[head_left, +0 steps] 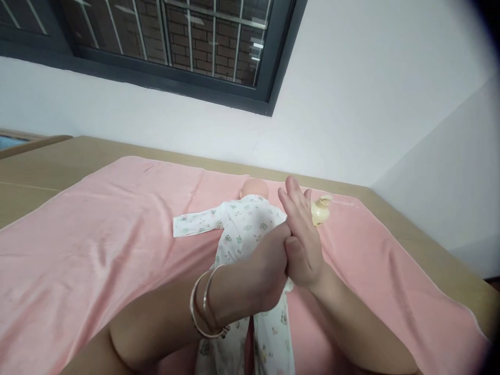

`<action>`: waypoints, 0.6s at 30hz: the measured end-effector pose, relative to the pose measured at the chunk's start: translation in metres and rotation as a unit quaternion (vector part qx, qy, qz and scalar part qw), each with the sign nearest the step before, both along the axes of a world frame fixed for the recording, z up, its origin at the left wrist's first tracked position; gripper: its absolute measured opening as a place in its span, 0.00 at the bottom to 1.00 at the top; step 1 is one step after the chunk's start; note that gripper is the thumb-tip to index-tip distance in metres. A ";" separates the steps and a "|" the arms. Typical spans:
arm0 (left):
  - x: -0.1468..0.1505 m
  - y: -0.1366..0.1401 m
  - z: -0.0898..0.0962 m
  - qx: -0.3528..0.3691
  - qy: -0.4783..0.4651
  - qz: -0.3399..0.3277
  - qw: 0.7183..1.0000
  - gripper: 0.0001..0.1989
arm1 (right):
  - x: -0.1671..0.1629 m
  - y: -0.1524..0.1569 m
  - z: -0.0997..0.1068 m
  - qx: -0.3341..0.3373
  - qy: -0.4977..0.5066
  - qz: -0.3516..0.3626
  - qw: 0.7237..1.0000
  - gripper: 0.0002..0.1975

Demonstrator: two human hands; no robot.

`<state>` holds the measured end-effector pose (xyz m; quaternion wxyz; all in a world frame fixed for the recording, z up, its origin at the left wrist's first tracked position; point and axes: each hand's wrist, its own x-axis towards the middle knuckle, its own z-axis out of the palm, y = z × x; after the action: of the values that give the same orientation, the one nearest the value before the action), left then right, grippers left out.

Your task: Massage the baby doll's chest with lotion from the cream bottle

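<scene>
My left hand (267, 268), with two thin bangles (195, 307) at its wrist, is closed in a fist. Its knuckles press against the palm of my right hand (307, 242), whose fingers stretch upward. Nothing shows sticking out of the fist; its inside faces away from view. Beneath both hands, a baby doll (250, 221) in white printed clothes lies on a pink blanket (156, 198). Its bald head points to the far side, and one sleeve reaches out left. My forearms cover part of its body. Behind my right hand stands a cream pump bottle (321, 211), partly hidden.
The blanket covers most of a wooden tabletop (97, 148), with folds at left and right. A white wall (332, 104) rises behind it. Above is a dark-framed window (269, 99) with bars. A wooden edge (39, 141) shows at far left.
</scene>
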<state>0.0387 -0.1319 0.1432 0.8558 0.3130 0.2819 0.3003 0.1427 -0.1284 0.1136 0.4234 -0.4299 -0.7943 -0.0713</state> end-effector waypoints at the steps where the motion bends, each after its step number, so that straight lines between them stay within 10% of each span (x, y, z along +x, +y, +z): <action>1: -0.004 0.001 0.005 0.001 0.004 0.004 1.000 0.16 | -0.001 0.003 -0.003 0.005 -0.001 0.002 1.000 0.30; 9: -0.035 0.026 0.037 -0.013 -0.026 0.104 0.994 0.23 | -0.033 -0.021 -0.020 0.014 -0.064 0.082 0.994 0.44; 18: -0.011 -0.011 -0.012 0.027 -0.084 0.079 0.993 0.29 | -0.025 -0.042 -0.007 0.031 -0.104 0.084 0.991 0.46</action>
<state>0.0277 -0.1424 0.1315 0.8413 0.2860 0.2248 0.3999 0.1179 -0.1702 0.1063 0.3557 -0.3386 -0.8648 -0.1042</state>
